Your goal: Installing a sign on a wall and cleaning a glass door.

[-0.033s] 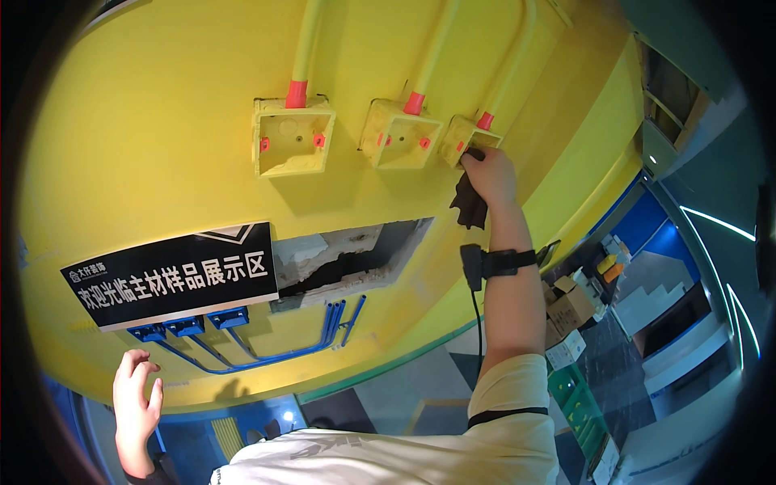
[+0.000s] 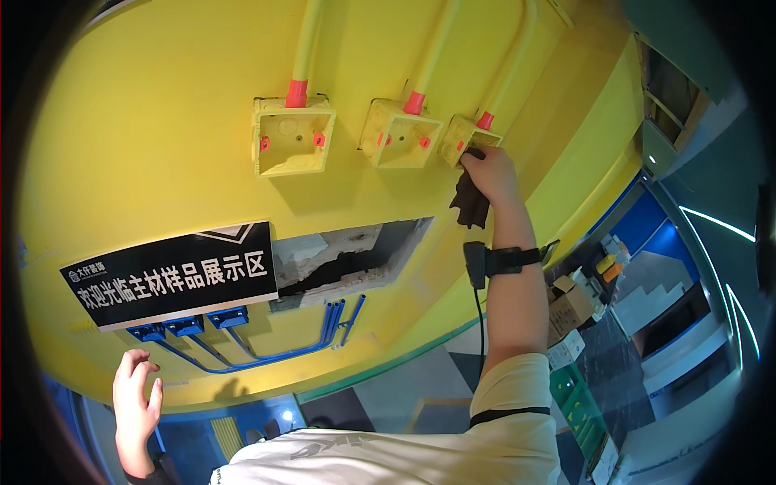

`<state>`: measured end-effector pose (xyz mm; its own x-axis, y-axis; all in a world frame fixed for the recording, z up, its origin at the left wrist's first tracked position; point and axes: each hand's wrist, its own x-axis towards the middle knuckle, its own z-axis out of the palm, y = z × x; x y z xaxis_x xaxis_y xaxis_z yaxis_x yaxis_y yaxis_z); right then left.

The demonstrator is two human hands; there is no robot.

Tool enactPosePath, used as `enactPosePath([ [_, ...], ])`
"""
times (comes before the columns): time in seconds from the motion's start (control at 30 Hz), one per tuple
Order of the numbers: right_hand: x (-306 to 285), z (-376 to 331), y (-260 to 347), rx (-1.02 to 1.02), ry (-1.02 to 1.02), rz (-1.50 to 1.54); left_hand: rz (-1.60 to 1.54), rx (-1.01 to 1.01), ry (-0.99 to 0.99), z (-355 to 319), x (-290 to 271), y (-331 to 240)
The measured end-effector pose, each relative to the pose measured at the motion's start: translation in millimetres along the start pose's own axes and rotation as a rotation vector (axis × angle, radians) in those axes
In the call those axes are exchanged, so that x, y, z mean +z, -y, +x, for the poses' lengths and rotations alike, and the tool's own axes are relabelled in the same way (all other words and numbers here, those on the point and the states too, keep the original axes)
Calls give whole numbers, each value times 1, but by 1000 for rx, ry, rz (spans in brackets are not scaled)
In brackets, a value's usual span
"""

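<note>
Reaching up high with the right hand (image 2: 489,174), closed tight on a dark cloth (image 2: 470,206) and pressed to the edge of the right box (image 2: 462,139), the last of three open yellow boxes set in the yellow wall (image 2: 145,145). Gripping only the top of the cloth (most of it hanging down loose under the fist). Touching the box rim with the knuckles, so probably rubbing or wiping right there, with the middle box (image 2: 400,133) just beside it and the left box (image 2: 293,137) further along, both untouched. Down low, holding the left hand (image 2: 136,400) open, fingers loosely spread and gripping nothing, close to the wall just under the small blue boxes (image 2: 184,326) and the black sign (image 2: 174,275); touching the wall or not, cannot tell. Between the two hands, a rough hole (image 2: 356,255) broken in the wall, with thin blue pipes (image 2: 335,319) bending under it. Around the right wrist, a black strap (image 2: 505,260) with a cord hanging down. Set against the earlier picture, nothing new to find: same fist on the same cloth at the same box, same open hand low by the sign, nothing moved on the wall. Seems to mean staying busy at that right box, cloth not yet pulled away.
</note>
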<state>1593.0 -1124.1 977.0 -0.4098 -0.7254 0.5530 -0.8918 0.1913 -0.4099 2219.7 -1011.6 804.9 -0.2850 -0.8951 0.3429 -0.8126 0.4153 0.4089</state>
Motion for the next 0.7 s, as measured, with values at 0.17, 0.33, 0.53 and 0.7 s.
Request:
enactPosePath([
  [0.17, -7, 7, -13, 82, 199, 269, -16, 19, -26, 1, 5, 5],
  [0.33, -6, -4, -2, 191, 287, 501, -24, 23, -13, 3, 4, 0],
  [0.53, -8, -2, -15, 266, 393, 880, -15, 75, -4, 4, 0, -15],
  [0.7, -43, -13, -49, 298, 449, 700, -4, 87, -16, 3, 0, -23],
])
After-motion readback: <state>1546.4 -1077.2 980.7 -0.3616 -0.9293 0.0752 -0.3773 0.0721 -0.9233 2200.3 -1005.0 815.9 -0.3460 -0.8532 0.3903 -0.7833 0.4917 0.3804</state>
